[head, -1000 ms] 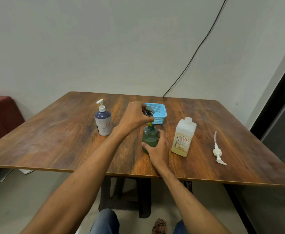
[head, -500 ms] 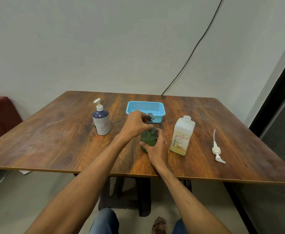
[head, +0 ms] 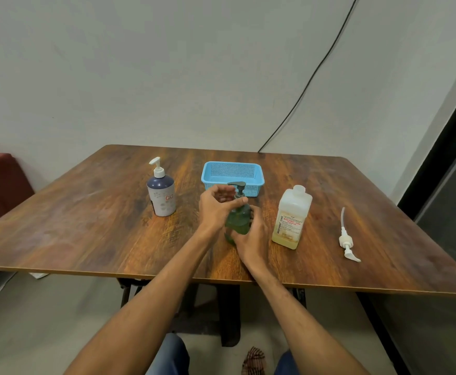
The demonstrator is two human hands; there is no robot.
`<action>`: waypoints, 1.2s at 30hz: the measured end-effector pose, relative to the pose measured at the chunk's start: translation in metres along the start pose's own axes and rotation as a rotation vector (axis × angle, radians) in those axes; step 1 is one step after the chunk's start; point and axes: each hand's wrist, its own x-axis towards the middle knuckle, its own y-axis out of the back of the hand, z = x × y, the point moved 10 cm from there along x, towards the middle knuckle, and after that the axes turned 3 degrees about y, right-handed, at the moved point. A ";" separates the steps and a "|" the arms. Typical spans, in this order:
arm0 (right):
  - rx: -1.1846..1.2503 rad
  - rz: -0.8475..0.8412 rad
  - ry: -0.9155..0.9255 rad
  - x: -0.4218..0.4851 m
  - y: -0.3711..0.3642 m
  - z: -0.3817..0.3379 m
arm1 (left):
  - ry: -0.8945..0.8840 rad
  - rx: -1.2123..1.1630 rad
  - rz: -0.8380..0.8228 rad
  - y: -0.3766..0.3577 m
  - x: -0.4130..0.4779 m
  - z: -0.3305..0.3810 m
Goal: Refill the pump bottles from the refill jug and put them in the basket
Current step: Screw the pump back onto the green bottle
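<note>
Left hand [head: 216, 212]: fingers [head: 222, 195] curled and thumb laid across, closed round the neck of the pump [head: 237, 185] just under its spout; right hand [head: 251, 236]: fingers wrapped round the body of the green bottle [head: 236, 221] from its near right side, clamped on it.

Governing relation: the green bottle stands upright, long axis vertical, on the table [head: 86, 212]. The pump sits on that axis directly above the body, so the left hand is above and the right hand below on one line; any turn of the pump would run about that axis. Whether it is being tightened or loosened cannot be told.

Position: the green bottle stands just in front of the basket [head: 206, 174], on the person's side, near but not touching it; both hands are at it, the left the nearer to the basket.

Appearance: dark translucent green body, rounded shoulders, darker pump with a short flat spout pointing left; fill level not readable.

Other items: refill jug [head: 291, 217] to the right of the basket and nearer the person, neck uncapped, pale yellow liquid low inside; loose white pump [head: 346, 240] lying further right; blue-topped bottle [head: 161, 197] left of the basket, pump fitted.
</note>
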 end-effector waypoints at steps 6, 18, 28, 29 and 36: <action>-0.010 0.006 0.005 -0.001 0.001 0.001 | 0.013 0.019 -0.179 -0.010 0.003 -0.007; -0.018 0.014 -0.004 0.001 0.000 0.003 | -0.167 0.235 -0.020 -0.009 -0.006 0.004; -0.061 0.013 -0.008 0.001 -0.002 0.004 | -0.269 0.200 0.013 -0.010 -0.016 0.020; -0.066 0.010 -0.010 0.001 -0.003 0.006 | -0.286 0.222 0.049 -0.011 -0.017 0.023; 0.003 -0.049 -0.011 0.002 -0.003 0.004 | -0.153 0.241 -0.206 -0.017 0.000 0.019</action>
